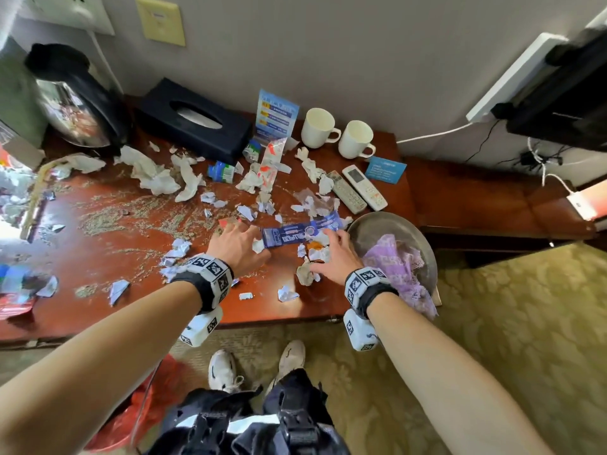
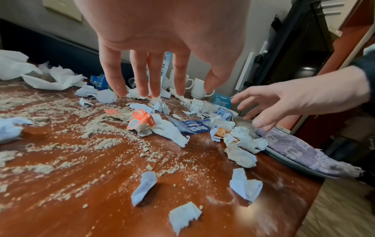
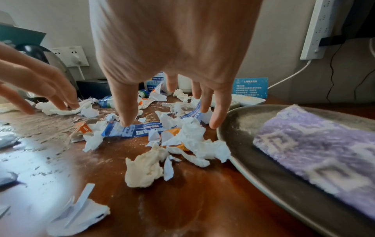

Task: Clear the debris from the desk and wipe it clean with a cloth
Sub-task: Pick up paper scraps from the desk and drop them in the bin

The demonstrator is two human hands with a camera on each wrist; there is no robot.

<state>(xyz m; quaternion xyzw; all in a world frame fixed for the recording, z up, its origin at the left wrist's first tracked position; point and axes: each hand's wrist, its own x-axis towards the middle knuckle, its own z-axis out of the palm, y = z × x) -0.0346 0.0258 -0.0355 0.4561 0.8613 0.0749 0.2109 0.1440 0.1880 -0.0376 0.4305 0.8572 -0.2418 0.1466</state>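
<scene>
The red-brown desk [image 1: 131, 310] is strewn with crumpled white tissues [image 1: 154, 175], torn paper bits and grey crumbs [image 1: 108, 218]. A blue wrapper [image 1: 295, 234] lies in the middle, between my two hands. My left hand [image 1: 236, 241] hovers over the litter with straight, spread fingers [image 2: 154, 80], holding nothing. My right hand [image 1: 335, 254] also hangs open above a heap of tissues [image 3: 192, 144], its fingers [image 3: 125, 112] pointing down. A purple cloth [image 1: 397, 267] lies in a grey metal dish [image 1: 377, 224] at the desk's right edge.
At the back stand a kettle [image 1: 75, 103], a black tissue box [image 1: 193, 123], two white mugs [image 1: 318, 128] and two remotes [image 1: 358, 188]. Small bottles [image 1: 221, 170] lie among the litter. A red bag [image 1: 138, 405] sits on the floor by my feet.
</scene>
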